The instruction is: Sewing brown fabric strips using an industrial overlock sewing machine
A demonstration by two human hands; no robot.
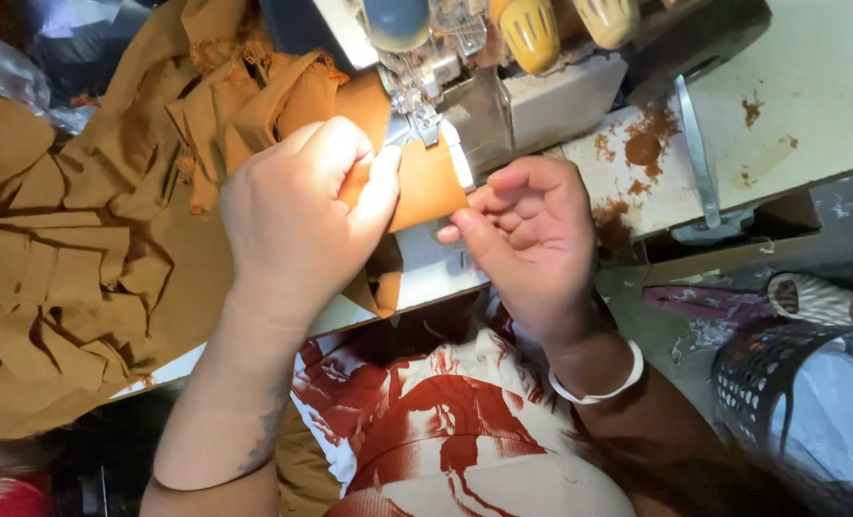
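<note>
I sit in a sewing workshop; my overlock machine [474,67] stands on a stained worktable [809,86]; cut brown fabric pieces [72,268] pile left of the machine.

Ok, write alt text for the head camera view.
Two hands feed a small orange-brown cloth piece under the needle of a sewing machine: the left hand presses it flat, the right hand pinches its edge. A pile of matching cloth lies to the left.
</note>
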